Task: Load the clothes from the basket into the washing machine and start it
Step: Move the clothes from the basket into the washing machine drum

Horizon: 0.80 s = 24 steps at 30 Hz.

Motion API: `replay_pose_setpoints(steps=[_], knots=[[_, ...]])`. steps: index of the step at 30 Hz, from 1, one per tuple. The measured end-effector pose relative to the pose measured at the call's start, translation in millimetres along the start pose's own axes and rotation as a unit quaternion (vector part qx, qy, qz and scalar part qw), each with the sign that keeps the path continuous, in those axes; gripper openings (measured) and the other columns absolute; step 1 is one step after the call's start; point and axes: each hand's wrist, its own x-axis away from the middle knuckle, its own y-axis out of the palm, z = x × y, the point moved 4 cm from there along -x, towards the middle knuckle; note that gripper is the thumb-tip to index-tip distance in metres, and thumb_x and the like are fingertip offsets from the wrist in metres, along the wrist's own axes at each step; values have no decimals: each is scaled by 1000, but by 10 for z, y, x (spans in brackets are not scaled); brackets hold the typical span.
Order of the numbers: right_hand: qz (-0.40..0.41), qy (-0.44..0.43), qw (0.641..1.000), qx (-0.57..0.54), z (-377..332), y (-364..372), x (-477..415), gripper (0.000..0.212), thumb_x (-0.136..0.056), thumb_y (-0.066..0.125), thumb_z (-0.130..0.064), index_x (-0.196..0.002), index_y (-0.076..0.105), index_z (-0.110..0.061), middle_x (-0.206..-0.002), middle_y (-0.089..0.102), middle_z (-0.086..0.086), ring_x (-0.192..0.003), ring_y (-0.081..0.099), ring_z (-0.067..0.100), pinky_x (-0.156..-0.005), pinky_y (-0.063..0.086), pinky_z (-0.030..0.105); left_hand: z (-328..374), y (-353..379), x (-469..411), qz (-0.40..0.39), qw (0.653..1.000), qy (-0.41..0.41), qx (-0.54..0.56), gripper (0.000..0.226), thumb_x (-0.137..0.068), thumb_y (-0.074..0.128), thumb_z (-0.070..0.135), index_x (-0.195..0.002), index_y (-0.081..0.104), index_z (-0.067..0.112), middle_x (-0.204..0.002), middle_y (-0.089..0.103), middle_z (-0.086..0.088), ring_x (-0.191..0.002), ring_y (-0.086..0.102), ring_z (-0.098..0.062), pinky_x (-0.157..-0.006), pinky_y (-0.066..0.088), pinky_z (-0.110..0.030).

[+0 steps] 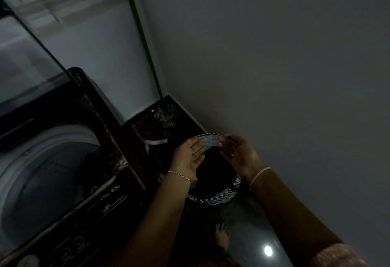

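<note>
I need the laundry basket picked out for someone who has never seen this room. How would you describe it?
Start at the top-loading washing machine with its lid up, on the left of the view. On the floor to its right, against the wall, stands the round laundry basket, below the left hand and right hand holding a small pale cloth. Its black-and-white zigzag rim sets it apart from the mop in the corner.

Left hand (191, 157) and right hand (238, 154) raised, fingers pinching.
</note>
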Motion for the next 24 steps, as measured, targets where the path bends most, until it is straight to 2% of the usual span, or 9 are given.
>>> replay_pose_setpoints(steps=[4, 8, 10, 12, 13, 15, 17, 19, 24], knots=[[36, 25, 996, 76, 78, -368, -373, 24, -101, 35, -22, -101, 58, -15, -89, 68, -1, -86, 59, 14, -72, 44, 26, -258, -88, -344, 30, 999, -40, -9, 37, -102, 38, 25, -134, 48, 9, -141, 50, -7, -133, 43, -26, -114, 31, -38], [104, 46, 980, 163, 274, -743, -818, 24, -101, 35, -19, -117, 52, -12, -106, 59, 7, -73, 53, 11, -65, 39, 24, -557, -191, -773, 42, 996, -68, -42, 41, -103, 33, 24, -140, 41, 9, -141, 48, -6, -127, 49, -25, -106, 36, -35], [124, 64, 967, 211, 451, -910, -1068, 20, -100, 38, -16, -113, 53, -13, -95, 60, 6, -69, 51, 11, -61, 38, 24, -743, -275, -1064, 57, 992, -93, -58, 32, -102, 36, 22, -130, 49, 14, -122, 60, -2, -91, 62, -13, -79, 47, -25], [120, 70, 958, 252, 658, -1040, -1335, 12, -97, 42, -11, -95, 52, -17, -81, 53, 3, -66, 48, 11, -58, 37, 22, -988, -401, -1386, 43, 986, -146, -68, 18, -99, 39, 24, -102, 55, 20, -78, 62, 6, -49, 52, -3, -47, 39, -12], [117, 74, 951, 277, 778, -1104, -1456, 13, -96, 44, -8, -90, 51, -18, -81, 49, 2, -69, 49, 12, -60, 40, 22, -1122, -463, -1532, 27, 982, -176, -70, 18, -96, 41, 28, -89, 56, 23, -64, 55, 8, -42, 46, -3, -42, 34, -9], [117, 63, 938, 320, 1024, -1187, -1712, 18, -92, 51, -5, -110, 51, -10, -101, 51, 3, -90, 53, 19, -82, 47, 33, -1351, -572, -1731, 64, 972, -202, -100, 22, -97, 39, 28, -81, 54, 22, -69, 50, 7, -55, 44, -5, -51, 32, -13], [110, 72, 927, 351, 1352, -1311, -2051, 55, -80, 65, -14, -127, 42, 0, -123, 53, 11, -112, 53, 27, -101, 44, 44, -1556, -719, -1882, 135, 959, -182, -168, 18, -100, 37, 19, -90, 52, 19, -86, 54, 1, -67, 44, -7, -60, 32, -18], [98, 107, 891, 430, 1655, -1429, -2363, 80, -62, 65, -38, -133, 40, -9, -135, 49, 18, -123, 49, 37, -104, 40, 52, -1758, -807, -2077, 152, 953, -158, -210, 9, -97, 45, 14, -95, 53, 17, -96, 55, -4, -70, 48, -9, -62, 35, -18], [22, 137, 708, 692, 1875, -1413, -2780, 51, -94, 48, -22, -144, 40, -15, -154, 25, 18, -140, 25, 39, -117, 21, 45, -2109, -1028, -2566, 159, 943, -179, -230, 30, -98, 45, 15, -69, 47, 23, -71, 43, 4, -63, 40, -9, -57, 32, -22]])
